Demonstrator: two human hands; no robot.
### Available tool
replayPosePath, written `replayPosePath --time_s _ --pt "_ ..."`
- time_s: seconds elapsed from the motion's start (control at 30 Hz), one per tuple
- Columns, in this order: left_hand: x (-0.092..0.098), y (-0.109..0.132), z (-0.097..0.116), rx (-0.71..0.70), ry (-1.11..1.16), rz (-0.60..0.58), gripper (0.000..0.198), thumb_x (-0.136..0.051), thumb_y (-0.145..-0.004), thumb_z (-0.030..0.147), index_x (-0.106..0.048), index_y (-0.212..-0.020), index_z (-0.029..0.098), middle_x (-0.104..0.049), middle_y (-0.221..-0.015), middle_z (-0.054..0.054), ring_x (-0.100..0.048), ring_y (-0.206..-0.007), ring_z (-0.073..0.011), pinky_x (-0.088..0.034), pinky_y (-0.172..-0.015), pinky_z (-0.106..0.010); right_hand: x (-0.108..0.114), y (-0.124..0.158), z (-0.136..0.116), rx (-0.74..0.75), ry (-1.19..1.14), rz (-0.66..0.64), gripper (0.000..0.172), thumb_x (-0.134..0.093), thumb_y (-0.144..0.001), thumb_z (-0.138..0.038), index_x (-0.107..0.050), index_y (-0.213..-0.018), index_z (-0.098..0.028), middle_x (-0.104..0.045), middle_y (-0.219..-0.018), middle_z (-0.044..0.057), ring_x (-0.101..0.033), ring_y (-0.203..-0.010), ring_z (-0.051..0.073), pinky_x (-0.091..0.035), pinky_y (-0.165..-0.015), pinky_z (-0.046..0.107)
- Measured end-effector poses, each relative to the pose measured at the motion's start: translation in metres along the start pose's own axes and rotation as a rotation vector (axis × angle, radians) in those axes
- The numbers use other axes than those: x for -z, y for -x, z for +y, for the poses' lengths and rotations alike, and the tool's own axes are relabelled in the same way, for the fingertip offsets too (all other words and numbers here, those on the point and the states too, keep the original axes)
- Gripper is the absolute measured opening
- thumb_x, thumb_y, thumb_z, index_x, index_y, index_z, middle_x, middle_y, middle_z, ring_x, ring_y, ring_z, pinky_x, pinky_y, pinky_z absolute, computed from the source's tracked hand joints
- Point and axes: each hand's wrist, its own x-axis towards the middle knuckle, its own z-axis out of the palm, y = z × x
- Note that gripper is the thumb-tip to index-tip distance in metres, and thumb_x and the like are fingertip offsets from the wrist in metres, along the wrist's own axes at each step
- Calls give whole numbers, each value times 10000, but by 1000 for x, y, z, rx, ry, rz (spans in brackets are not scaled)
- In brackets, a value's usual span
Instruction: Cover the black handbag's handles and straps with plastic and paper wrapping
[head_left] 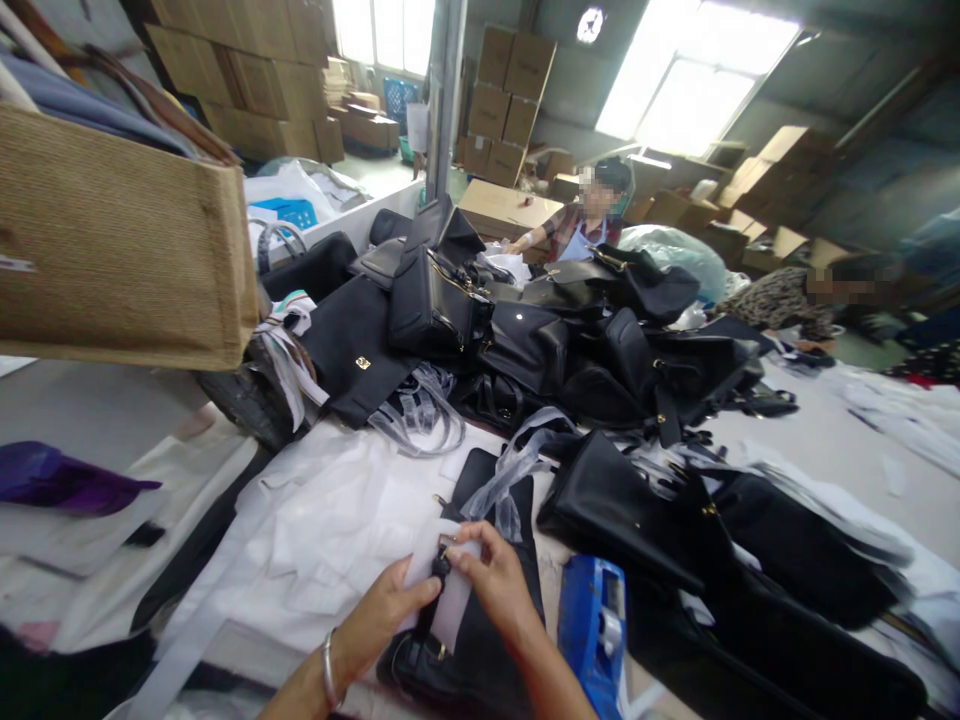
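Observation:
Low in the middle, a black bag (499, 635) lies flat on the table in front of me. Above it, both hands hold a black strap (424, 615) with a gold-coloured buckle, and a thin white sheet (452, 612) sits behind the strap. My left hand (386, 608), with a silver bangle at its wrist, is closed, its thumb pressing on the strap and the sheet. Closed in a pinch, my right hand (495, 572) grips near the buckle end. Its fingers partly cover the buckle. A clear plastic-wrapped strap (510, 480) lies across the bag's far end.
White sheets (330, 530) pile up at left. Black bags (525, 345) heap across the back, more (750, 560) at right. A blue tape dispenser (589, 620) stands beside the bag. A woven tan bag (120, 235) looms upper left. Two people (577, 235) work beyond the heap.

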Motion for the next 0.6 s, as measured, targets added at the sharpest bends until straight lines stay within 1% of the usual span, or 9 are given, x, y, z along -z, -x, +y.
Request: replayPosePath --time_s 0.07,0.1,0.17,0.27,0.33,0.37,0.43,0.5,0.6 --pt "0 -3 0 -16 -31 -11 400 -645 -813 322 -623 -1165 132 -702 -957 -85 -633 -915 -259 -487 -874 -384 2 1 -4 33 141 45 132 -601 -817 -305 -607 -908 -209 -645 -836 8 -591 -756 190 -463 -714 287" --pt "0 -4 -1 -19 -42 -24 392 -648 -813 323 -631 -1154 130 -704 -950 -83 -636 -900 -256 -488 -865 -383 3 3 -7 68 214 72 149 -591 -829 -305 -609 -948 -216 -654 -869 16 -601 -785 199 -464 -739 299" --pt "2 -9 0 -15 -71 -52 367 -665 -802 311 -651 -1119 126 -709 -933 -76 -639 -875 -246 -489 -843 -363 6 7 -14 137 299 104 252 -571 -850 -302 -585 -1093 -236 -655 -1039 44 -612 -933 229 -462 -831 329" --pt "7 -14 2 12 -144 -69 319 -691 -783 315 -688 -1033 116 -713 -911 -71 -633 -845 -225 -481 -791 -314 9 13 -21 213 331 18 516 -610 -826 -283 -456 -1318 -273 -563 -1287 51 -540 -1155 255 -416 -975 364" --pt "9 -16 4 30 -185 -88 298 -697 -779 333 -703 -977 110 -712 -902 -72 -628 -822 -216 -473 -763 -298 9 13 -23 240 338 -44 643 -664 -778 -258 -407 -1367 -286 -520 -1346 41 -499 -1212 260 -385 -1020 371" --pt "10 -17 4 36 -195 -100 297 -698 -777 340 -706 -965 110 -712 -894 -70 -627 -811 -214 -471 -754 -295 9 13 -22 232 336 -44 647 -677 -764 -250 -422 -1357 -285 -532 -1333 41 -508 -1200 262 -389 -1013 368" --pt "11 -18 4 46 -191 -118 318 -711 -761 341 -706 -985 114 -711 -878 -62 -628 -797 -215 -471 -747 -296 8 10 -20 183 320 -3 528 -665 -771 -249 -506 -1275 -271 -608 -1222 42 -577 -1091 255 -432 -938 348" --pt "11 -18 3 58 -182 -123 364 -723 -744 340 -697 -1035 122 -711 -884 -58 -633 -807 -224 -477 -756 -307 7 6 -17 121 283 34 328 -621 -808 -259 -588 -1134 -250 -672 -1043 31 -631 -923 228 -463 -815 309" --pt "9 -16 2 49 -190 -117 402 -717 -749 357 -686 -1071 118 -713 -890 -66 -635 -857 -248 -484 -794 -333 7 1 -15 79 213 39 113 -565 -854 -288 -622 -927 -222 -664 -793 -6 -615 -722 182 -437 -661 257"
